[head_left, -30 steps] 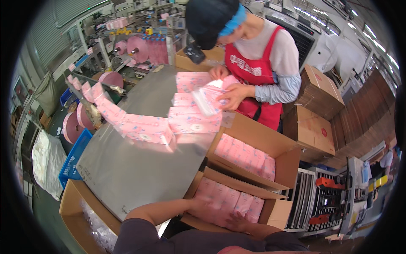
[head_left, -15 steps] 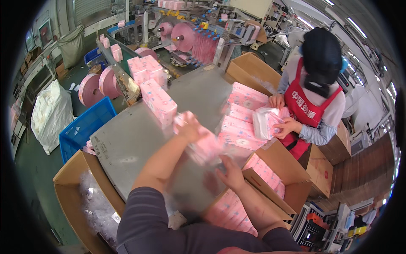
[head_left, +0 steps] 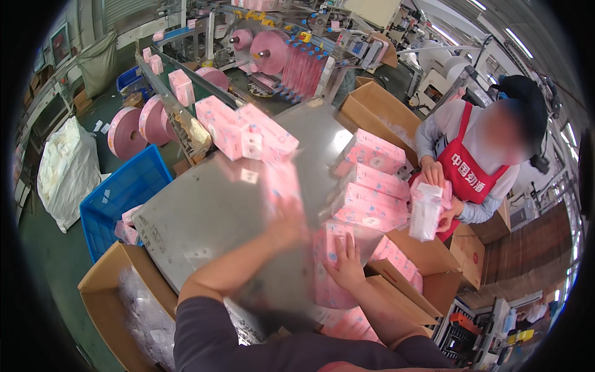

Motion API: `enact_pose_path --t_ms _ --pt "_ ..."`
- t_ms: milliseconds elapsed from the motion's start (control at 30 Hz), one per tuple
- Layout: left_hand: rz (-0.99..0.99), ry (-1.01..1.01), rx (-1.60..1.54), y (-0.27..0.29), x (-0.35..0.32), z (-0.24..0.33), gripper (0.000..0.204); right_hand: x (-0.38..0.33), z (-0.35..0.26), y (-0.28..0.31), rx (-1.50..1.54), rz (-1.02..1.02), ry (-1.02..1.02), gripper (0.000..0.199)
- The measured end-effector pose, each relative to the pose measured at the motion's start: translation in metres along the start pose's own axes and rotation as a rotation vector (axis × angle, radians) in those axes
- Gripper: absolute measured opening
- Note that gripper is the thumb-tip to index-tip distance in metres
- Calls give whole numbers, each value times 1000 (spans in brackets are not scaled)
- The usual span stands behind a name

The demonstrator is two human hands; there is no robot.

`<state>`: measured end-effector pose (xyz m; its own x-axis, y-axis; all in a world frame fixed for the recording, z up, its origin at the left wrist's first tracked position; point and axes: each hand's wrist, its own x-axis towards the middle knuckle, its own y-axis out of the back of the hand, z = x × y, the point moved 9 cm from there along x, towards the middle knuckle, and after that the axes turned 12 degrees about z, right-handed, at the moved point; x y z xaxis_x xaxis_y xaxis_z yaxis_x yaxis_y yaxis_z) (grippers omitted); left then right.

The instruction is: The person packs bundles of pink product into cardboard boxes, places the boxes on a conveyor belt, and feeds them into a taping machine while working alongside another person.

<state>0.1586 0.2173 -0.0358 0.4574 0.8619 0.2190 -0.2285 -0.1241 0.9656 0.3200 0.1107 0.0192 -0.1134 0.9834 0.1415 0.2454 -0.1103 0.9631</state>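
My left hand (head_left: 288,222) is smeared by motion at the near end of a blurred pink tissue pack (head_left: 282,183) over the metal table; whether its fingers grip the pack cannot be told. My right hand (head_left: 347,266) lies with fingers spread on another pink tissue pack (head_left: 328,282) at the table's right edge. Farther right, several pink packs (head_left: 372,208) lie in a row. Across from them a co-worker in a red apron (head_left: 468,170) holds a white pack (head_left: 426,217) with a pink wrapper in both hands.
The metal table (head_left: 204,217) has pink packs (head_left: 226,127) at its far end, beside a conveyor (head_left: 164,80). A blue crate (head_left: 124,198) and a carton of clear plastic (head_left: 142,310) stand left. Open cartons (head_left: 427,273) of packs stand right; another carton (head_left: 378,108) stands behind the row.
The pack that was between my hands now lies under my right hand at the table edge. My left hand has moved to another pack. The co-worker has shifted right with the white pack.
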Motion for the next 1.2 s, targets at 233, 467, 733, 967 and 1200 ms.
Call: enact_pose_path --t_ms 233,467,733,967,1200 --pt "287 365 -350 70 100 -70 63 2 -28 -8 -178 -87 61 70" --pt "167 413 -109 12 203 -196 77 6 -22 -9 -227 -89 52 70" --pt "144 -173 -272 27 53 -50 50 10 -5 -3 -106 -136 11 72" --pt "45 337 68 119 29 -83 73 16 -10 -9 -75 -158 17 75" --pt "26 262 -223 61 -1 -122 84 10 -6 -5 -135 -45 28 74"
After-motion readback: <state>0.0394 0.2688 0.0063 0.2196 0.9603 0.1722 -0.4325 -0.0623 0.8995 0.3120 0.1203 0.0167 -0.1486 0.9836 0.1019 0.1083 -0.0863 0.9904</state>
